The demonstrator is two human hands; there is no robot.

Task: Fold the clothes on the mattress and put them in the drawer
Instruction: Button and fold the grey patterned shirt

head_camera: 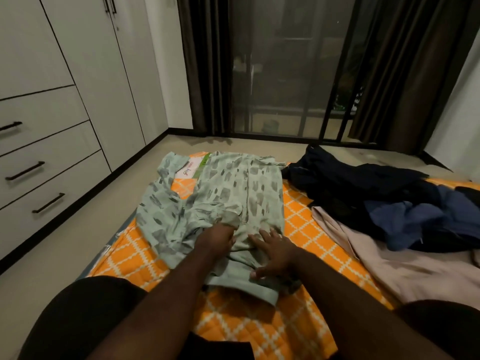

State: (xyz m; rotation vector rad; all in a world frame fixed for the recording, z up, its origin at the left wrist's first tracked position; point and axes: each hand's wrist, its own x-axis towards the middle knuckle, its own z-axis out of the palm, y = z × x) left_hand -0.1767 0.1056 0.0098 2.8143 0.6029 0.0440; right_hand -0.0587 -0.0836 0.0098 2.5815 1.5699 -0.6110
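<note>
White wardrobe drawers [49,172], all closed, line the left wall. Orange mattress [298,229] lies on the floor. Dark clothes [376,198] and a beige garment [389,261] sit heaped at right, apparently awaiting folding. Green printed garment [220,193] lies spread at centre for folding. Right hand [272,253], fingers splayed, pins it flat; left hand [218,237] curls round a bunched fold, probably to draw it over.

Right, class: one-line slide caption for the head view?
The left hand grips, right hand presses a pale green garment on the orange mattress; dark clothes and a beige cloth lie beside it.
</note>
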